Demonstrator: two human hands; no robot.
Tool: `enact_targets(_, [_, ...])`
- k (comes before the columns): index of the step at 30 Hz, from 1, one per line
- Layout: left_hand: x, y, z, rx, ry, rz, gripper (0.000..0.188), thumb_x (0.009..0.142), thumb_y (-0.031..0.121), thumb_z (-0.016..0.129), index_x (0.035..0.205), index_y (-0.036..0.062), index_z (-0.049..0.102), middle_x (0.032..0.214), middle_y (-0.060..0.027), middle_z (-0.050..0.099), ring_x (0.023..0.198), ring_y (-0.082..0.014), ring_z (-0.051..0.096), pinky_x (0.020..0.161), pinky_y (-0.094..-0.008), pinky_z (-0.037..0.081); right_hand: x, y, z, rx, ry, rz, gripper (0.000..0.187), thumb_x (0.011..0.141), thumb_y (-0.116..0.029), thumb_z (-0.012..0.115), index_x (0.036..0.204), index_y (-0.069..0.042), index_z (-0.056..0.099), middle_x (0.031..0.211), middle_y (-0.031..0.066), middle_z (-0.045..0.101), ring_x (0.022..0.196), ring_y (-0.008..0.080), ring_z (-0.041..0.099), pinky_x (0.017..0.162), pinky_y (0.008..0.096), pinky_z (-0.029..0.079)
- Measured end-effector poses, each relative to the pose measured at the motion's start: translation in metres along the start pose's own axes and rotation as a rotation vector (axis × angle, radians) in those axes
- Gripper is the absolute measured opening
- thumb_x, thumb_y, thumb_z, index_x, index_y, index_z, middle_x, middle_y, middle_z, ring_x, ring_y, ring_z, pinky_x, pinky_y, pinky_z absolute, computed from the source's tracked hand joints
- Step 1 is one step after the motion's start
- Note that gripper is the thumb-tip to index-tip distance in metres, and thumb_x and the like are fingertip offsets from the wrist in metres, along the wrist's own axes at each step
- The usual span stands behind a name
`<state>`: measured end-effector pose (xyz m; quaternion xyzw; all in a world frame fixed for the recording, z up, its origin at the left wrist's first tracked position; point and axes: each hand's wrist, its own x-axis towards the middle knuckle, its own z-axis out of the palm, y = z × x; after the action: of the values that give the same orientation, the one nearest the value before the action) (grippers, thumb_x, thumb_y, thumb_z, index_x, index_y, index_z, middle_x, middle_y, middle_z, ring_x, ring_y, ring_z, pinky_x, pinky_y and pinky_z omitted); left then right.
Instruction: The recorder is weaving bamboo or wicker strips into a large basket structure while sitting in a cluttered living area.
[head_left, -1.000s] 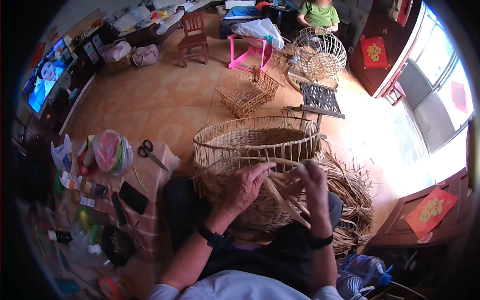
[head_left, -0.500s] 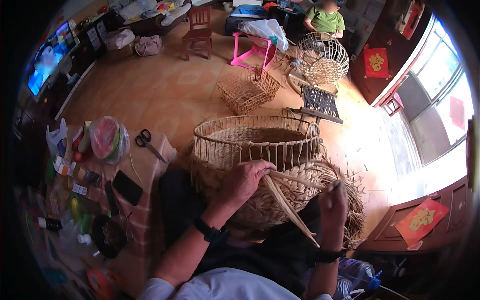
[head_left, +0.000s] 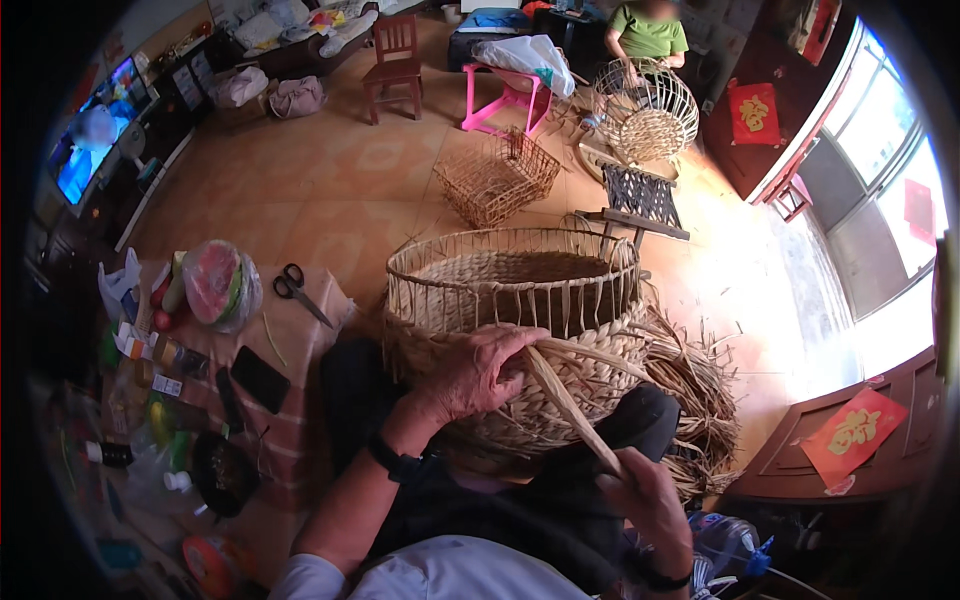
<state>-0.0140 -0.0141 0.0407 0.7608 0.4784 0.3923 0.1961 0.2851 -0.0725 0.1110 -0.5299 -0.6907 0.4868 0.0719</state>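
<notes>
A large oval woven basket (head_left: 560, 395) rests against my legs, its lower wall braided thick and its upper part an open frame of upright stakes under a rim. My left hand (head_left: 482, 370) lies at the basket's near wall, thumb and fingers pinching the pale fibre strands where they leave the weave. One flat fibre strand (head_left: 565, 408) runs down and right from that pinch, pulled straight. Its lower end is in my right hand (head_left: 640, 490), closed around it above my right thigh. Another strand (head_left: 600, 358) stretches right along the basket wall.
Loose dried stalks (head_left: 700, 400) heap right of the basket. On the left, a cloth-covered table (head_left: 300, 350) bears scissors (head_left: 300, 293), a phone (head_left: 260, 378) and wrapped melon (head_left: 218, 285). Ahead are a wire-like basket (head_left: 500, 180), a low stool (head_left: 640, 205) and a seated person (head_left: 650, 35) handling another basket frame.
My right hand has dropped from beside the basket wall to above my thigh, now gripping the hanging strand and drawing it taut. My left hand stays at the same spot.
</notes>
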Motion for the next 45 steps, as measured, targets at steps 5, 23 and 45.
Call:
enact_targets(5, [0.000, 0.001, 0.013, 0.074, 0.141, 0.004, 0.038, 0.089, 0.017, 0.071, 0.126, 0.0092, 0.067, 0.110, -0.0132, 0.073, 0.107, -0.0348, 0.068, 0.095, -0.0417, 0.056, -0.037, -0.039, -0.024, 0.911, 0.121, -0.191, 0.036, 0.094, -0.015, 0.063, 0.119, 0.009, 0.055, 0.075, 0.0087, 0.061, 0.055, 0.0118, 0.056, 0.049, 0.0214, 0.044])
enact_targets(23, [0.009, 0.005, 0.030, 0.202, 0.242, -0.182, 0.026, 0.098, 0.017, 0.061, 0.122, 0.0051, 0.059, 0.077, -0.0132, 0.065, 0.072, -0.0342, 0.065, 0.066, -0.0470, 0.052, 0.166, -0.080, -0.008, 0.429, 0.257, -0.311, 0.032, 0.091, -0.011, 0.070, 0.117, 0.005, 0.061, 0.091, 0.0089, 0.068, 0.079, 0.0139, 0.065, 0.067, 0.0287, 0.052])
enact_targets(45, [0.004, -0.001, 0.067, 0.671, 0.188, -0.071, 0.024, 0.090, 0.015, 0.055, 0.109, 0.0008, 0.061, 0.098, -0.0124, 0.059, 0.089, -0.0264, 0.059, 0.077, -0.0418, 0.047, 0.180, -0.105, -0.001, -0.168, 0.314, -0.660, 0.019, 0.076, 0.000, 0.074, 0.092, 0.002, 0.065, 0.088, 0.0111, 0.059, 0.072, 0.0240, 0.058, 0.065, 0.0359, 0.046])
